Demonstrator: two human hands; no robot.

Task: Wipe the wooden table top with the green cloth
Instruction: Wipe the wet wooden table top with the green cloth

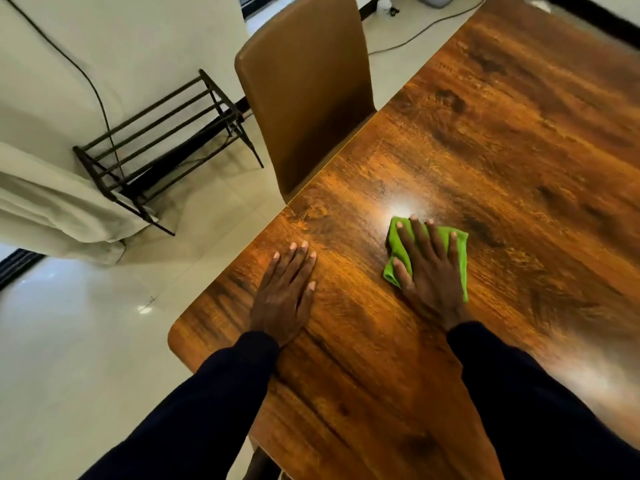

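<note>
Green cloth (458,251) lies flat on the wooden bench (485,150), near its left edge, just below a bright glare spot. Right hand (427,268) presses it down, fingers straight and spread, nothing gripped. Left hand (285,296) rests palm-down on bare wood beside it, fingers relaxed, holding nothing. Brown chair (304,88) pushed against the bench's left side; black metal rack (162,140) on the floor beyond.

You have a bright, evenly lit view. A white glare spot (403,207) sits on the glossy surface (485,133) just beyond the green cloth (393,242). Right of the cloth and nearer you, the grain smears into pale blur. Straight edges bow outward.
</note>
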